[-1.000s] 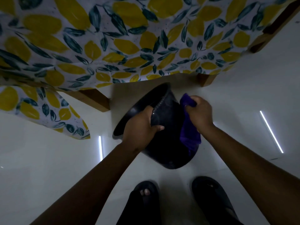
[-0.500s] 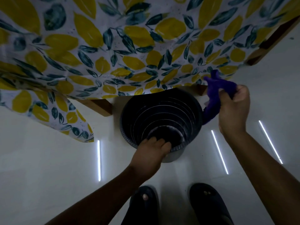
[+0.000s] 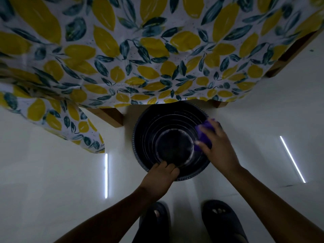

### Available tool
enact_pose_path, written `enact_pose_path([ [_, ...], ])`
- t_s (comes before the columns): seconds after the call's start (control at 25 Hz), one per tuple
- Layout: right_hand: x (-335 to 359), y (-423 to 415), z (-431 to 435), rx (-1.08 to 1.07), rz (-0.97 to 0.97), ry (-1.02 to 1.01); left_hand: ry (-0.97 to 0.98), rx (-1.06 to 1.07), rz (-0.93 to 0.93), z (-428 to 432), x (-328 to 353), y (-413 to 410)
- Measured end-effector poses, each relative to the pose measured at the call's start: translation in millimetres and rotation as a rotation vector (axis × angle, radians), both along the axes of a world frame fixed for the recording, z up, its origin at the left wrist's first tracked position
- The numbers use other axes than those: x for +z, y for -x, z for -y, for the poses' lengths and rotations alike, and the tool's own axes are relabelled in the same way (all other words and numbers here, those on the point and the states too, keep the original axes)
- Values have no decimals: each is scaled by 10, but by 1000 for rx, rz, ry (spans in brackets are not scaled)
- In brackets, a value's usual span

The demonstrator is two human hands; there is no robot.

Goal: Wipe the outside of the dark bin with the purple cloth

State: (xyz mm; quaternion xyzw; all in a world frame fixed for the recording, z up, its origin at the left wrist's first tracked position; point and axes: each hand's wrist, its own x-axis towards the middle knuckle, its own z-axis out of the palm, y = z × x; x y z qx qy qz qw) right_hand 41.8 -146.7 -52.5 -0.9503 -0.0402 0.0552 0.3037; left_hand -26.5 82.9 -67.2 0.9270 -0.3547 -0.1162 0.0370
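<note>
The dark round bin (image 3: pixel 149 137) stands upright on the white floor just in front of the table, and I look straight down into its ribbed inside. My left hand (image 3: pixel 159 178) grips the bin's near rim, fingers curled over the edge. My right hand (image 3: pixel 219 151) presses the bunched purple cloth (image 3: pixel 204 132) against the right side of the bin at the rim, partly over the inner wall. The bin's outer wall is mostly hidden from this angle.
A table with a lemon-and-leaf tablecloth (image 3: pixel 157 58) overhangs the bin's far edge. Wooden table legs (image 3: pixel 108 116) stand to the bin's left and right. My feet in dark sandals (image 3: pixel 222 221) are close below the bin. The glossy floor shows light streaks.
The bin went from tilted, with the cloth on its outside, to upright on the floor. My right hand lifted the cloth away, then brought it down onto the bin's right rim.
</note>
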Motion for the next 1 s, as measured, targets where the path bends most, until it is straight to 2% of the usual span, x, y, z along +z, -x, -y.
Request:
enact_pose_path([
  [0.04,49,14,20,-165,-2,-59,11,27,-27,-23,-20,5],
  [0.12,75,-5,56,-390,-153,-163,60,75,-110,-57,-29,-24],
  [0.16,57,-18,55,-408,-220,-170,79,92,-163,-70,-3,-51],
  [0.24,31,-33,18,-396,-223,-141,67,152,-261,-91,95,-116],
  [0.28,31,-45,-11,-406,-203,-121,78,219,-245,-114,140,-157],
  [0.36,40,-58,-58,-424,-197,-86,88,413,-96,-195,151,-277],
  [0.4,44,-66,-81,-432,-209,-73,44,518,-17,-262,141,-352],
  [0.48,44,-76,-119,-445,-210,-25,-77,628,-3,-377,84,-465],
  [0.64,-20,-75,-201,-303,57,262,-137,626,-54,-379,-21,-631],
  [0.76,23,-210,-208,-61,168,188,-60,649,-87,-310,56,-772],
  [0.88,259,-410,-263,101,17,92,38,672,-185,-285,372,-983],
  [1.0,748,-645,-292,48,-316,-34,132,733,-210,-281,880,-1124],
])
